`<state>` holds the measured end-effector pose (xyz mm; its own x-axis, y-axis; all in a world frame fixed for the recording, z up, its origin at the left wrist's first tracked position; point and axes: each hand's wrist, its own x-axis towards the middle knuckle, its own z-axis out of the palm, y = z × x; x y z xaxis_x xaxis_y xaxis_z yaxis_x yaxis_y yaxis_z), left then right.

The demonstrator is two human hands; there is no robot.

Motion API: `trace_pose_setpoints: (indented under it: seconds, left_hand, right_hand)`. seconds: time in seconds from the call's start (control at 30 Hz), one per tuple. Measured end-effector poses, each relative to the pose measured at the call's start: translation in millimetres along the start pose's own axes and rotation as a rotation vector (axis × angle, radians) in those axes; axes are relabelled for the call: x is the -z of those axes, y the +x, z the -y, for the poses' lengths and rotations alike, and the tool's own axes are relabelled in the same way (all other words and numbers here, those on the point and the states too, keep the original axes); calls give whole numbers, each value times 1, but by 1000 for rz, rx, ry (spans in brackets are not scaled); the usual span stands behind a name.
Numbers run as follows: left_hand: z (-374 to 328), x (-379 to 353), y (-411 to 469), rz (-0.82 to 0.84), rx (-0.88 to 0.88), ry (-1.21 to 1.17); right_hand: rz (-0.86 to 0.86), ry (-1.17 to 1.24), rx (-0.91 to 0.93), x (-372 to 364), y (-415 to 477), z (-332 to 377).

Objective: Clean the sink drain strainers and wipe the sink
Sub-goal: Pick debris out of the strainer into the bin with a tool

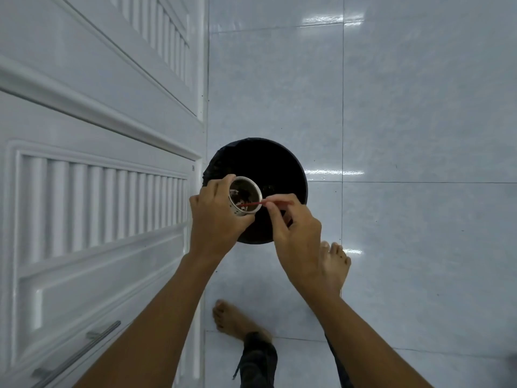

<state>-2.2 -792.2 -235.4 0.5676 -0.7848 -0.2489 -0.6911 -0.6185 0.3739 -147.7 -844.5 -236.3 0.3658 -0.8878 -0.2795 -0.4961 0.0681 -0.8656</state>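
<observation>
1. Nearest cam: both forearms come up from the near edge; below them bare feet on the pale tile floor point(405, 107) and a dark trouser leg.
2. Far left: white cabinet door point(92, 191) w/ ribbed panel and a metal bar handle point(75, 357) near bottom left. No sink in view.
3. Left of centre: left hand point(215, 219) wraps the metal drain strainer point(245, 198), fingers closed round its wall, mouth tipped toward cam and to the right. Dark bits of debris still inside.
4. Centre: strainer is held over the near-left part of a round black bin point(279, 163) standing on the floor just beside the cabinet.
5. Right of centre: right hand point(296, 233) pinches a thin red stick point(251, 204) betw. thumb and fingertips; the tip reaches inside the strainer, at or near the gunk.
6. Progress, my read: early. One strainer is out and being picked clean over the bin, not yet empty. Left to do: finish scraping, prob. rinse, any other strainer(s), refit, then wipe the sink. No cloth or sponge visible here.
</observation>
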Motion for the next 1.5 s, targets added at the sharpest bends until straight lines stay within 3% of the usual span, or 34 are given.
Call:
trace_pose_setpoints:
  seconds: [0.13, 0.57, 0.7, 0.83, 0.93, 1.03, 1.17, 1.27, 1.37, 1.5]
  left_hand:
    - [3, -5, 1, -13, 44, 15]
    - [5, -7, 9, 79, 135, 116]
    - [10, -14, 5, 172, 38, 155]
    - [22, -14, 13, 253, 52, 210]
    - [26, -11, 24, 298, 71, 247]
    - [20, -14, 28, 344, -33, 259]
    - [18, -11, 32, 332, 51, 203]
    - [25, -6, 34, 320, 115, 146]
    - [26, -7, 27, 323, 67, 118]
    - [27, -5, 22, 259, 68, 91]
  right_hand:
    - [-46, 41, -61, -5, 6, -11]
    - [-79, -3, -8, -15, 9, -19]
    - [-6, -10, -8, -24, 0, -31]
    - [-75, 166, -197, -22, 13, -40]
    - [-23, 267, -198, -22, 13, -40]
    - [49, 233, -179, -29, 12, -40]
    - [-75, 255, -287, -20, 23, -45]
    - [-12, 306, -258, -17, 24, -43]
    - [64, 277, -218, -30, 14, -40]
    - [-16, 230, -298, -27, 18, -43]
